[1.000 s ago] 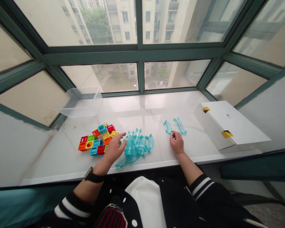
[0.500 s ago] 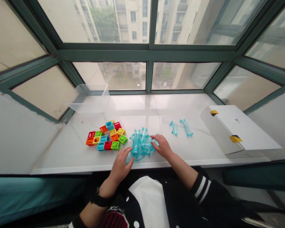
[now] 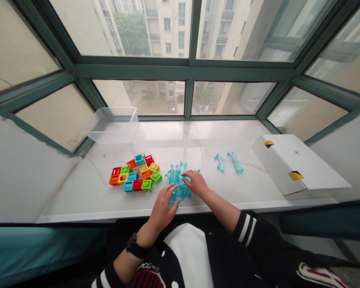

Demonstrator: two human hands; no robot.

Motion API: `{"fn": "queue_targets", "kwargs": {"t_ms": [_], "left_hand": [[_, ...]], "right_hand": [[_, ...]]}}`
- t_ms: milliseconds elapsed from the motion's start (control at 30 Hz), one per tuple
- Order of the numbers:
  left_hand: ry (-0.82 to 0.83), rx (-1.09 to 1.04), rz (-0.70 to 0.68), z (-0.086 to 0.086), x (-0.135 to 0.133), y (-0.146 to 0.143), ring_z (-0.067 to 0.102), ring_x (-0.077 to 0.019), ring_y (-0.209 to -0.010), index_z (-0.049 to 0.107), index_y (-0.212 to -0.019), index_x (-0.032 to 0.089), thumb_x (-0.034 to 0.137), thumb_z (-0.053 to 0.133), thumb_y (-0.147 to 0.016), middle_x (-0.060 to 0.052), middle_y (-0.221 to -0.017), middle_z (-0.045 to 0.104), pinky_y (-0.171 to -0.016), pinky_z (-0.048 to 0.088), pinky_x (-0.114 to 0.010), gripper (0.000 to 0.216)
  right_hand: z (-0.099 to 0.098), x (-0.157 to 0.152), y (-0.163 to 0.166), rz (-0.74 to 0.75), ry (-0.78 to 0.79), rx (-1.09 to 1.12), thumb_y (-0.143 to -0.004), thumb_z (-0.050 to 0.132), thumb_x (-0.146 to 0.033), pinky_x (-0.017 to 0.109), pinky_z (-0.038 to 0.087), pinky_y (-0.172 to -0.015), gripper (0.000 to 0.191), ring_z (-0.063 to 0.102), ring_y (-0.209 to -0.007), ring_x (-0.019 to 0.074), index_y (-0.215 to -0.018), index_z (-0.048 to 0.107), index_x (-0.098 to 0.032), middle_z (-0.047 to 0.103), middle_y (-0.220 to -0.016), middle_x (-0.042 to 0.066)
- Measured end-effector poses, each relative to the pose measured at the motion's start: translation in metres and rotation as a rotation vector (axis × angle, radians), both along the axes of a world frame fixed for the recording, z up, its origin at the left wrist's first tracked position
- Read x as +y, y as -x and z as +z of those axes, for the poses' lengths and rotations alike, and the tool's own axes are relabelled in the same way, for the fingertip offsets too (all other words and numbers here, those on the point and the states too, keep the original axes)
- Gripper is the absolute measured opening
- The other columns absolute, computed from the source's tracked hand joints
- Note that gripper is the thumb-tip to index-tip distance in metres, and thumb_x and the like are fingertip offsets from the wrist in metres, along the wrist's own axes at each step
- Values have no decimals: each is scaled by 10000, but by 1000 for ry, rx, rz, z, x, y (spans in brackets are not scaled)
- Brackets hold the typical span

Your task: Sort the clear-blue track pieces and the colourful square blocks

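On the white sill (image 3: 87,200), two hands are seen over one pile of clear blue track pieces (image 3: 176,172), which is set near the front edge, between the coloured blocks (image 3: 137,185) and two loose track pieces (image 3: 235,163). About sixteen blocks can be counted, three of them green. One clear tub (image 3: 112,137) and one white box (image 3: 306,160) with two yellow-and-black tabs (image 3: 296,175) are also seen.

The pieces in the pile cannot be counted, since they are overlapped and seen through one another, and part of the pile is covered by the fingers. One yellow block at the back is mostly hidden.

The left hand (image 3: 164,204) is spread at the pile's near left side, thumb held away from the fingers. The right hand (image 3: 196,183) is bent over the right side; whether a piece is pinched by it cannot be told. The pieces are see-through and glossy, some straight, some curved, with small knobs at their ends.
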State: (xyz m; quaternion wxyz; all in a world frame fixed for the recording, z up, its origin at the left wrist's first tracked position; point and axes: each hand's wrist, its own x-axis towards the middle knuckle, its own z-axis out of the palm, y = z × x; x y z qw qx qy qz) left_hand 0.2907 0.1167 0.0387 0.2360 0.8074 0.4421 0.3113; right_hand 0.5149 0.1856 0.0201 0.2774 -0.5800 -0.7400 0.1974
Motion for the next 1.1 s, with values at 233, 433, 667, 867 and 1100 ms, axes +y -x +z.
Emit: {"fn": "queue_targets", "kwargs": {"t_ms": [233,433,667,867,1100], "left_hand": [[18,-21,7,0,0,2,525,-306,-1425,478,-1525,286,251,575,-986,-128,-1518,561,-1212,435,-558,549],[25,-56,35,7,3,0,497,-308,-1463,479,-1521,287,279,562,-1006,-129,-1537,540,-1234,417,-562,521],[92,-174,61,11,5,-8,529,-299,-1425,472,-1510,274,320,576,-1009,-139,-1529,536,-1142,508,-506,513],[419,-371,67,15,18,-30,661,-260,-1221,473,-1502,256,380,625,-971,-154,-1516,561,-947,600,-412,566],[867,-541,-84,20,44,-87,667,-279,-1208,534,-1487,238,377,747,-885,-168,-1629,466,-943,613,-403,654]], "right_hand": [[4,3,-15,-93,34,349,-912,641,-256,336,583,-815,216,728,-903,183,-1093,759,-254,774,-1103,44],[13,-10,-47,-173,49,518,-873,708,-403,340,576,-796,265,702,-840,189,-1071,779,-241,776,-1008,42],[9,-45,-102,-344,139,766,-804,786,-484,340,555,-753,403,683,-825,207,-1104,778,-214,778,-958,58],[-10,-63,-139,-475,139,775,-766,807,-454,397,566,-850,431,713,-935,245,-1121,789,-210,794,-1058,92],[-26,-50,-140,-485,-9,404,-842,680,-382,406,578,-853,344,691,-801,220,-1122,794,-219,770,-945,64]]}}
